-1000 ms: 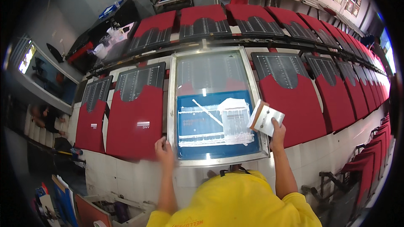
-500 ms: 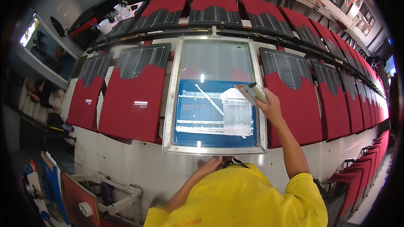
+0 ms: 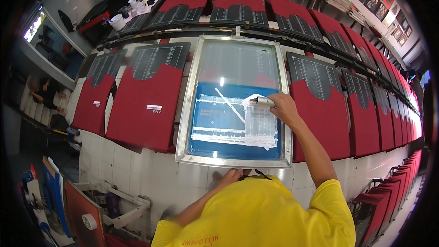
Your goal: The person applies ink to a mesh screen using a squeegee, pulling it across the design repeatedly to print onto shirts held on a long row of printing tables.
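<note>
A screen printing frame (image 3: 183,144) with a metal rim lies over a pallet in the middle, its mesh blue in the near half. White ink (image 3: 260,130) covers a block at the mesh's right side, with strips and a slanting streak to the left. My right hand (image 3: 284,109) is closed on the handle of a squeegee (image 3: 262,102), at the top edge of the white block. My left hand (image 3: 231,175) is just below the frame's near edge, close to my body; its fingers are mostly hidden.
Pallets with red shirts (image 3: 141,110) line both sides, and a second row stands behind a dark rail (image 3: 183,31). Cups and a white tub (image 3: 117,22) sit on a table at the far left. Someone in dark clothes (image 3: 45,92) is at the left. A wheeled metal stand (image 3: 123,219) is near left.
My right hand has shifted a little left, and the squeegee has turned from slanted to nearly level across the top of the white ink. My left hand stays near the frame's edge.
</note>
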A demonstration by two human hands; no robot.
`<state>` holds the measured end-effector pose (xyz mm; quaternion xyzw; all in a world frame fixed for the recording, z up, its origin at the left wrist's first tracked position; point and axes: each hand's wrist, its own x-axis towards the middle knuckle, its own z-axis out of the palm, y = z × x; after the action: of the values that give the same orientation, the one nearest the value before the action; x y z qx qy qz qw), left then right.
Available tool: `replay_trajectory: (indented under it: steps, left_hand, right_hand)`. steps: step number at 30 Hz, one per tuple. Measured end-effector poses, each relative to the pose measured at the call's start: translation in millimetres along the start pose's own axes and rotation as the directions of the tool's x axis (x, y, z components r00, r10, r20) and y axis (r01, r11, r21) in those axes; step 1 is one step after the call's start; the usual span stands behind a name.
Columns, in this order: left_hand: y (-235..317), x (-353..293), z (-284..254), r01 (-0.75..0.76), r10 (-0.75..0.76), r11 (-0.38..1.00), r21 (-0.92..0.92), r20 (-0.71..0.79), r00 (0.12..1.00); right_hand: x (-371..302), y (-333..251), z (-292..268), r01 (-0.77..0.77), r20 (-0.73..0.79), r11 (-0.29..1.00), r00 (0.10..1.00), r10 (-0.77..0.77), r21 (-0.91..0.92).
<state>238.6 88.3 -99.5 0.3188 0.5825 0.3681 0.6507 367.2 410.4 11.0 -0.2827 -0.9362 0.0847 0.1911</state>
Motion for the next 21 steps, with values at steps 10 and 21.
replay_trajectory:
  steps: [10,21]
  left_hand:
    - [16,-6,-2,0.013,-0.013,1.000,-0.012,0.003,1.000]
    - [-6,12,-12,0.195,-0.175,0.968,-0.157,0.135,0.975]
  right_hand:
    - [-16,-6,17,-0.021,0.063,1.000,0.998,0.020,0.014]
    - [-93,-70,8,-0.060,0.094,0.996,0.993,0.067,-0.067]
